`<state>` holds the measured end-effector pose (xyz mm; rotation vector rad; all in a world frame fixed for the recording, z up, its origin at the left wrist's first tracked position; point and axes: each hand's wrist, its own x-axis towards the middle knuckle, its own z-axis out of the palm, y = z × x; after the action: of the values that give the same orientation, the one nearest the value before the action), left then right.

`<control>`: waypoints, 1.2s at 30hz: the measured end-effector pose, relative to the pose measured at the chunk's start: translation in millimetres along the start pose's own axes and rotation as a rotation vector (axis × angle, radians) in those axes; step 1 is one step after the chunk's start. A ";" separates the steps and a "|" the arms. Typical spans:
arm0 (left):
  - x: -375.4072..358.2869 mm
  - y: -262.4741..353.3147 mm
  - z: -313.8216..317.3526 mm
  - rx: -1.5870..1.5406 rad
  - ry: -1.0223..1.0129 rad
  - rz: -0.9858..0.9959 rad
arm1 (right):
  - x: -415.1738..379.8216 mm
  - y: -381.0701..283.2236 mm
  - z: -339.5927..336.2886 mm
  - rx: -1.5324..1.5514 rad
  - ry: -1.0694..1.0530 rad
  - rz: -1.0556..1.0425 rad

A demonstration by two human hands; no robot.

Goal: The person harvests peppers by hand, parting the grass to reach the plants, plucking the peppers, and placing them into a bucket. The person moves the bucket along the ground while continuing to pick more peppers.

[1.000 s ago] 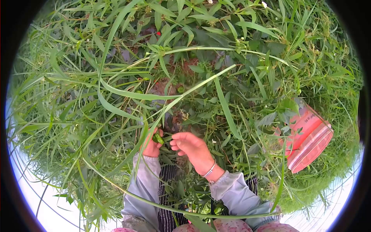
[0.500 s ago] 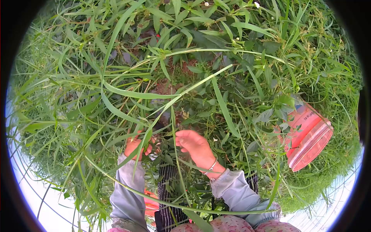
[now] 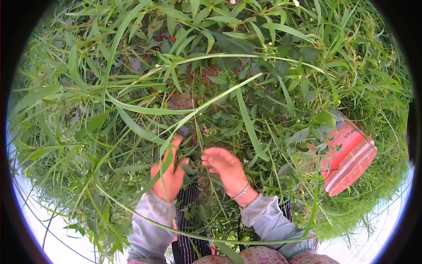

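Amid leafy plants, my right hand (image 3: 228, 170) is closed in a pinch on a thin green plant stem (image 3: 200, 140). A bracelet (image 3: 240, 192) circles that wrist. Just to its left, my left hand (image 3: 168, 177) has its index finger stretched forward and its thumb apart, with nothing visible between them. A long grass blade (image 3: 165, 163) crosses in front of the left hand and hides part of it. A thick grass stalk (image 3: 215, 99) slants above both hands.
On the right a red plastic bucket (image 3: 347, 152) lies tilted in the grass. A long bent stalk (image 3: 176, 230) arcs across my forearms. Dense weeds surround the hands, with bare soil (image 3: 181, 101) beyond them. Small red spots show among the far leaves.
My left hand has moved forward and slightly right out of the leaves, its fingers now extended. My right hand stays nearly in place, still pinching the stem.
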<state>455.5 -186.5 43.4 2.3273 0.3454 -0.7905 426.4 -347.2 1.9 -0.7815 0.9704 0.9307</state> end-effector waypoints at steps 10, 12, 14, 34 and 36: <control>186.6 -87.5 141.2 0.621 -0.174 0.014 | -2.4 2.2 -3.6 -0.025 -0.008 0.025; 179.5 -94.8 148.0 0.504 -0.080 -0.024 | -2.5 2.6 -5.2 -0.014 -0.011 0.026; 183.4 -102.8 153.3 0.451 -0.075 -0.031 | -2.2 6.2 -5.4 -0.007 -0.027 0.045; 196.1 50.2 88.5 -0.066 -0.068 0.421 | -9.5 -34.5 -18.4 0.166 0.101 -0.378; 193.5 59.2 124.3 0.020 -0.518 0.273 | -13.8 -40.6 -20.2 0.107 0.085 -0.513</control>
<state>576.7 -305.0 -122.9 2.0305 -0.2023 -1.2093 453.0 -385.0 12.7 -0.9266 0.8280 0.4007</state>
